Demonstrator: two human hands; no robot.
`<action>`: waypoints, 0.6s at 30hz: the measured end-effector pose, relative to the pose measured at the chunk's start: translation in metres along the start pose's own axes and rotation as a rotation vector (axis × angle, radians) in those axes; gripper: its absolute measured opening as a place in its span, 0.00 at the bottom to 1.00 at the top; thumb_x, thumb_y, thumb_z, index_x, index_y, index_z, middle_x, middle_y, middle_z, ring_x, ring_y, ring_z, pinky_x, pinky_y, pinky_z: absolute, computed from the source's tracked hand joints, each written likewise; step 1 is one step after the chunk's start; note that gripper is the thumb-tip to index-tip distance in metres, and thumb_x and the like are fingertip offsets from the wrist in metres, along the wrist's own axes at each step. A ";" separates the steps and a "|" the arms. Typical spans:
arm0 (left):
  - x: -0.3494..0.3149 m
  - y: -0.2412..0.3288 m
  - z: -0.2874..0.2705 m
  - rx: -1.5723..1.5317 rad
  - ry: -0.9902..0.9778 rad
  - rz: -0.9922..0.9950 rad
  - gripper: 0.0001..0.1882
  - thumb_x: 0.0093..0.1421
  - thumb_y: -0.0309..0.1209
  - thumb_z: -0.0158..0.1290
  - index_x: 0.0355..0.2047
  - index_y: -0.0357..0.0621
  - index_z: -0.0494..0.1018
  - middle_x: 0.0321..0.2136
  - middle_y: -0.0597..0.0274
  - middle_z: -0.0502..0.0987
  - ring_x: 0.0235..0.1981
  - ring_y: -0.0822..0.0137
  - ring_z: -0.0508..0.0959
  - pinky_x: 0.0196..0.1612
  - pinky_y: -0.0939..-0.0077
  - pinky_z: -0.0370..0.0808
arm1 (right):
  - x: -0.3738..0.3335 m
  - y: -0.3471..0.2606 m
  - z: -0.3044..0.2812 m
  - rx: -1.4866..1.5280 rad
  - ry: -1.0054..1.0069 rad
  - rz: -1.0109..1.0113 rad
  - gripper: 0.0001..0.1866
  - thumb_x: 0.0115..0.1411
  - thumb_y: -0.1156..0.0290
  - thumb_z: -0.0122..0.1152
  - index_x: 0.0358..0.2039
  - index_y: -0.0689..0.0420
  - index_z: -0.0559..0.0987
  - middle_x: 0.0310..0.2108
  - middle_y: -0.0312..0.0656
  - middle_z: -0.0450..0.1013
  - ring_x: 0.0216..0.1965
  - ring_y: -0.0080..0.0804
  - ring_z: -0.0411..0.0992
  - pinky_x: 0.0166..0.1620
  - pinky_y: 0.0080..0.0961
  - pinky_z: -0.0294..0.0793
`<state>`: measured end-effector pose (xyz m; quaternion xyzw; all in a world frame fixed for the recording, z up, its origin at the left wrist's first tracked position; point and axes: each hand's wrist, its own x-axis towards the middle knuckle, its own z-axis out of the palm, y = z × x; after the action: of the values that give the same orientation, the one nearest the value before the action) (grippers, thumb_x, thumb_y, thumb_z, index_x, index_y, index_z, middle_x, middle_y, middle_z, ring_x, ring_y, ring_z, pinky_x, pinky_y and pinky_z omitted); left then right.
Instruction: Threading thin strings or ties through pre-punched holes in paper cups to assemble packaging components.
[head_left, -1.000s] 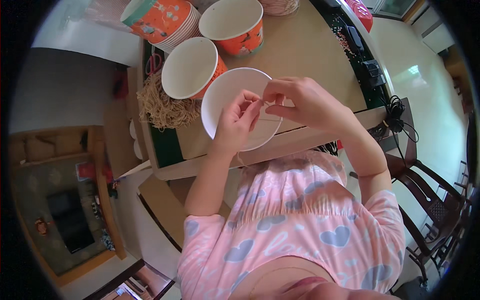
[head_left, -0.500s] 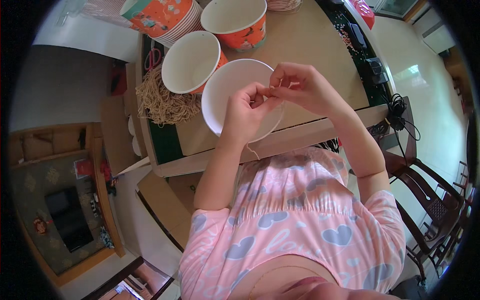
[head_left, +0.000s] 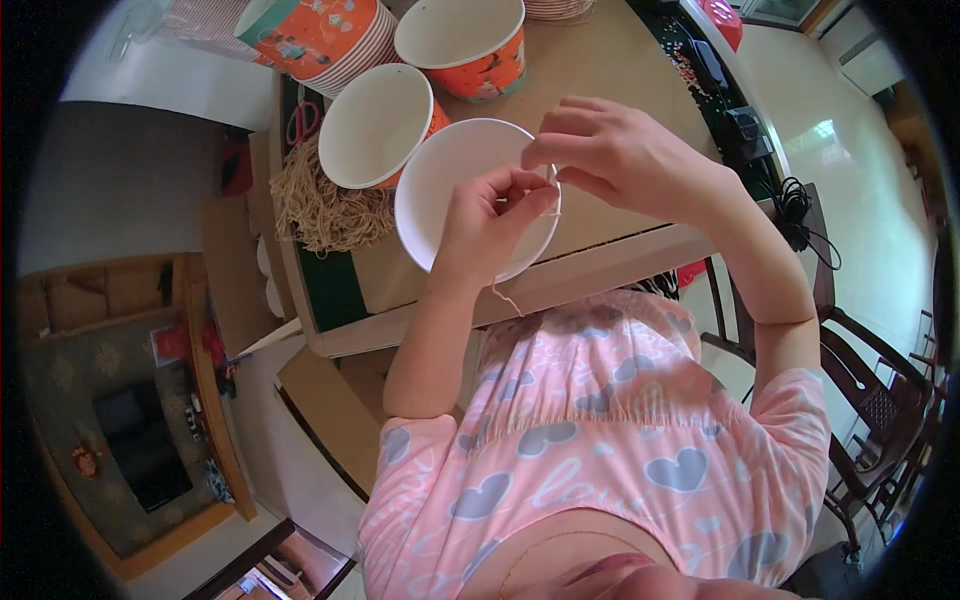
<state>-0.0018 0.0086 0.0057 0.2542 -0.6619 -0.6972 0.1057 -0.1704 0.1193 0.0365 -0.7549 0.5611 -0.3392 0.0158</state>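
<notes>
My left hand (head_left: 490, 215) is closed in a pinch on a thin beige string (head_left: 507, 298), whose loose end hangs below the wrist over the table's front edge. Just right of it, my right hand (head_left: 625, 155) has its thumb and fingers apart, with a short bit of the string showing between the two hands. Beneath both hands is a white paper bucket (head_left: 425, 195), its mouth facing me. A heap of beige strings (head_left: 325, 205) lies to the left, beside a second paper bucket (head_left: 370, 125) with an orange outside.
Another orange-printed bucket (head_left: 475, 70) and a stack of nested ones (head_left: 325, 45) stand farther back. Pink-handled scissors (head_left: 302, 122) lie by the strings. Black cables (head_left: 795, 215) hang at the table's right edge, near a dark wooden chair (head_left: 865, 400). A cardboard box (head_left: 325, 415) is below left.
My right hand has come away from the left fingertips, moving slightly up and right, and its fingers have spread. My left hand keeps its pinch in nearly the same place.
</notes>
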 end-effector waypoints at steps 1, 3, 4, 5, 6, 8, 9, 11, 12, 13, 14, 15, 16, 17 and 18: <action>0.000 -0.001 -0.001 0.003 -0.017 0.003 0.07 0.57 0.28 0.59 0.31 0.37 0.77 0.21 0.74 0.73 0.23 0.85 0.67 0.26 0.89 0.62 | 0.000 0.003 0.001 -0.020 -0.027 -0.015 0.09 0.49 0.77 0.61 0.32 0.57 0.73 0.33 0.42 0.69 0.40 0.43 0.69 0.41 0.37 0.71; 0.000 -0.001 -0.002 0.013 -0.030 0.013 0.07 0.57 0.29 0.59 0.31 0.37 0.77 0.20 0.74 0.73 0.22 0.85 0.66 0.26 0.89 0.62 | -0.001 0.005 0.000 -0.039 -0.055 -0.032 0.07 0.49 0.75 0.60 0.28 0.58 0.72 0.30 0.41 0.69 0.39 0.42 0.70 0.40 0.37 0.71; 0.000 -0.002 -0.003 0.023 -0.043 0.023 0.08 0.57 0.30 0.59 0.30 0.37 0.77 0.20 0.75 0.72 0.22 0.85 0.66 0.25 0.89 0.61 | -0.001 0.005 -0.003 -0.053 -0.054 -0.047 0.06 0.50 0.75 0.61 0.28 0.58 0.72 0.28 0.41 0.69 0.36 0.41 0.70 0.38 0.36 0.71; 0.000 -0.004 -0.004 0.023 -0.041 0.023 0.08 0.57 0.30 0.59 0.30 0.37 0.77 0.20 0.75 0.72 0.22 0.85 0.66 0.25 0.89 0.61 | -0.001 0.005 -0.005 -0.066 -0.052 -0.062 0.06 0.51 0.74 0.62 0.28 0.58 0.73 0.26 0.40 0.68 0.32 0.40 0.69 0.36 0.34 0.71; 0.001 -0.006 -0.004 0.049 -0.037 0.047 0.08 0.57 0.30 0.59 0.30 0.37 0.77 0.19 0.76 0.71 0.21 0.85 0.64 0.25 0.89 0.60 | -0.001 0.004 -0.008 -0.067 -0.052 -0.061 0.06 0.51 0.74 0.62 0.28 0.58 0.73 0.26 0.40 0.68 0.32 0.40 0.69 0.36 0.34 0.71; 0.001 -0.010 -0.004 0.075 -0.035 0.070 0.08 0.57 0.31 0.60 0.30 0.37 0.76 0.19 0.77 0.69 0.20 0.86 0.62 0.24 0.88 0.59 | -0.001 0.002 -0.010 -0.049 -0.109 -0.008 0.09 0.53 0.70 0.60 0.24 0.59 0.70 0.27 0.41 0.69 0.35 0.41 0.71 0.37 0.37 0.71; 0.001 -0.010 -0.005 0.120 -0.025 0.096 0.08 0.57 0.30 0.60 0.29 0.38 0.76 0.18 0.78 0.67 0.20 0.85 0.61 0.23 0.87 0.57 | -0.001 0.002 -0.010 -0.049 -0.108 -0.009 0.09 0.53 0.70 0.60 0.24 0.59 0.70 0.27 0.41 0.69 0.35 0.41 0.71 0.37 0.37 0.71; 0.000 -0.010 -0.004 0.166 -0.013 0.121 0.08 0.56 0.30 0.60 0.29 0.38 0.76 0.17 0.79 0.64 0.19 0.85 0.59 0.22 0.87 0.56 | 0.000 0.002 -0.009 -0.098 -0.146 0.020 0.10 0.56 0.67 0.58 0.24 0.59 0.71 0.25 0.42 0.69 0.32 0.42 0.71 0.34 0.38 0.71; 0.000 -0.010 -0.002 0.172 -0.006 0.126 0.07 0.56 0.29 0.60 0.29 0.38 0.76 0.16 0.79 0.62 0.19 0.85 0.58 0.22 0.86 0.55 | -0.001 0.002 -0.008 -0.101 -0.144 0.023 0.10 0.56 0.67 0.58 0.24 0.59 0.71 0.25 0.42 0.69 0.32 0.42 0.71 0.34 0.38 0.71; 0.000 -0.009 -0.001 0.178 0.001 0.131 0.07 0.55 0.29 0.61 0.29 0.38 0.76 0.16 0.80 0.61 0.19 0.85 0.56 0.22 0.85 0.53 | -0.001 0.003 -0.006 -0.109 -0.152 0.046 0.11 0.57 0.65 0.58 0.24 0.58 0.71 0.23 0.43 0.69 0.30 0.43 0.71 0.32 0.38 0.71; 0.000 -0.008 0.001 0.179 -0.002 0.132 0.07 0.55 0.29 0.61 0.29 0.38 0.76 0.16 0.80 0.61 0.19 0.85 0.56 0.22 0.85 0.53 | -0.002 0.003 -0.004 -0.117 -0.159 0.070 0.13 0.58 0.63 0.57 0.23 0.58 0.71 0.21 0.44 0.69 0.27 0.44 0.72 0.31 0.39 0.71; 0.000 -0.007 0.003 0.205 0.025 0.171 0.06 0.55 0.28 0.61 0.28 0.38 0.76 0.16 0.80 0.61 0.19 0.85 0.56 0.21 0.86 0.53 | -0.001 0.002 -0.002 -0.116 -0.158 0.070 0.13 0.58 0.63 0.57 0.23 0.58 0.71 0.21 0.44 0.69 0.27 0.44 0.72 0.31 0.39 0.71; 0.000 -0.007 0.005 0.232 0.052 0.211 0.06 0.54 0.27 0.62 0.28 0.38 0.76 0.15 0.79 0.61 0.18 0.85 0.56 0.21 0.86 0.53 | -0.001 0.002 -0.001 -0.111 -0.144 0.068 0.14 0.58 0.62 0.57 0.23 0.58 0.71 0.20 0.44 0.70 0.25 0.45 0.71 0.29 0.38 0.71; 0.001 -0.008 0.007 0.233 0.052 0.211 0.06 0.54 0.27 0.62 0.28 0.38 0.76 0.15 0.79 0.61 0.18 0.85 0.56 0.21 0.86 0.53 | 0.000 0.001 0.000 -0.106 -0.131 0.067 0.15 0.59 0.61 0.57 0.22 0.58 0.71 0.19 0.45 0.70 0.24 0.45 0.71 0.28 0.38 0.70; 0.001 -0.010 0.010 0.186 0.080 0.235 0.05 0.54 0.26 0.61 0.29 0.38 0.76 0.15 0.79 0.61 0.18 0.85 0.56 0.21 0.86 0.53 | 0.001 0.001 0.000 -0.106 -0.129 0.067 0.15 0.59 0.61 0.57 0.22 0.58 0.71 0.19 0.45 0.70 0.24 0.45 0.71 0.28 0.38 0.70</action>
<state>-0.0054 0.0175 -0.0045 0.2110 -0.7442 -0.6050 0.1888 -0.1711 0.1186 0.0367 -0.7559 0.6010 -0.2587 0.0234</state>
